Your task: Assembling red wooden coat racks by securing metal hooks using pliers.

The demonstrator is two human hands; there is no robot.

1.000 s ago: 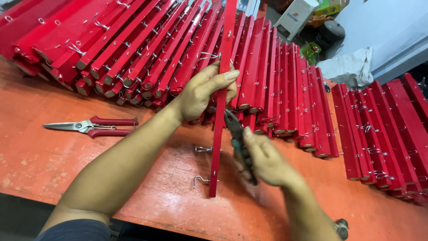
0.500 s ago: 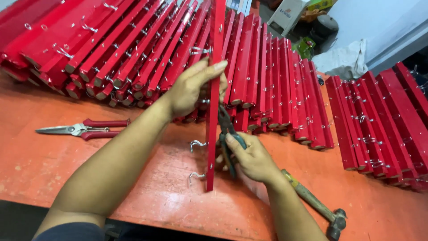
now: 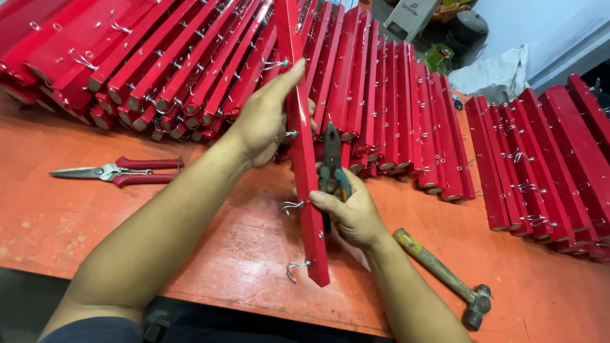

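Pliers point(image 3: 332, 166) gripped in the right hand point(image 3: 351, 215) belong square on the wire hook point(image 3: 293, 204); left hand point(image 3: 265, 121) clasps the red slat point(image 3: 304, 152) upright, mid-bench point(image 3: 76, 216); steady it firmly.

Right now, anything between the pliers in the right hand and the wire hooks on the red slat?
Nothing visible. The right hand holds the dark-handled pliers right beside the long red wooden slat, which the left hand steadies upright. The bent wire hooks stick out on the slat's far side from the pliers.
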